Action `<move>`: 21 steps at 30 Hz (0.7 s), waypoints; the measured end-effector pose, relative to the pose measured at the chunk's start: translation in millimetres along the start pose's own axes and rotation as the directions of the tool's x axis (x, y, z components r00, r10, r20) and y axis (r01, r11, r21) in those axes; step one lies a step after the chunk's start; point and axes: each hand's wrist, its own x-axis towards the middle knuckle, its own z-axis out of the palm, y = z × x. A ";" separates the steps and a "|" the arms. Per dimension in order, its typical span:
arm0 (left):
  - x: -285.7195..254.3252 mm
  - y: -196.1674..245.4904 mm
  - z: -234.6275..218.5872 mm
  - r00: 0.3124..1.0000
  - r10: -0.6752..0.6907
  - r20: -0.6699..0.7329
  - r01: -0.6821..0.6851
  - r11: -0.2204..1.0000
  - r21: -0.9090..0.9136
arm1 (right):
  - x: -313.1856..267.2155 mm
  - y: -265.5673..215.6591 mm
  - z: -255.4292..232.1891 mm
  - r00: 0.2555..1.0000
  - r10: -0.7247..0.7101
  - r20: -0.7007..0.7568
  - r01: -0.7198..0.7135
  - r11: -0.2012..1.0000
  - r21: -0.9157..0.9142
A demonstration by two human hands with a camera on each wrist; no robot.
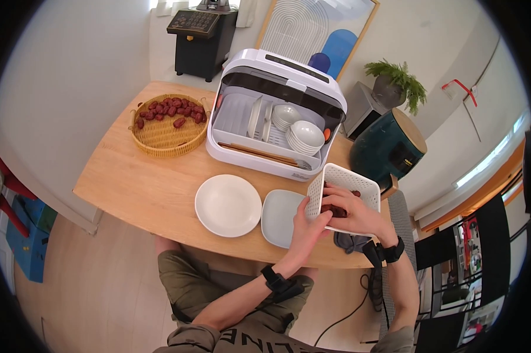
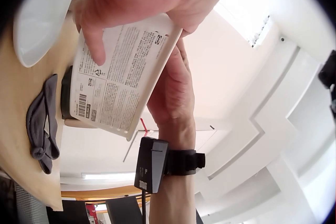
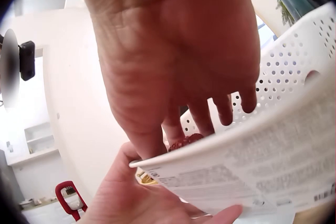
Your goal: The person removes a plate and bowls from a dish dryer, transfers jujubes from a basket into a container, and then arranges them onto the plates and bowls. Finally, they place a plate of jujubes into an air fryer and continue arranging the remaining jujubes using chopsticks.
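Observation:
A white perforated plastic basket [image 1: 365, 187] is held tilted over the table's right end. My left hand [image 1: 308, 226] grips its near left side, with fingers against the printed label [image 2: 118, 71] outside. My right hand [image 1: 357, 215] reaches down inside the basket, its fingers pointing toward the far wall. Dark red dates [image 1: 335, 210] show between its thumb and fingers, and one date [image 3: 185, 142] appears beside the fingers in the right wrist view. The palm hides the rest of the basket's contents.
A white round plate [image 1: 228, 206] and a pale square plate [image 1: 277, 217] lie to the left. Behind stand a woven tray [image 1: 162, 147] of dates, a dish cabinet [image 1: 254, 156] with bowls and chopsticks, and a green air fryer [image 1: 383, 144]. A grey cloth [image 2: 43, 124] lies below the basket.

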 end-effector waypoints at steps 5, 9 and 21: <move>-0.3 -0.3 2.9 1.000 0.013 -0.029 -0.007 0.981 0.193 | 4.4 10.0 1.8 0.976 -0.105 0.189 0.166 0.923 -0.346; 1.1 -15.8 -6.2 0.999 -0.009 -0.038 0.015 0.988 0.155 | 3.4 8.2 10.0 0.972 -0.039 0.232 0.131 0.908 -0.397; -1.0 9.9 -10.8 0.998 0.032 -0.054 -0.035 0.999 -0.040 | -37.4 40.5 -2.6 0.993 0.112 0.046 -0.092 0.945 -0.314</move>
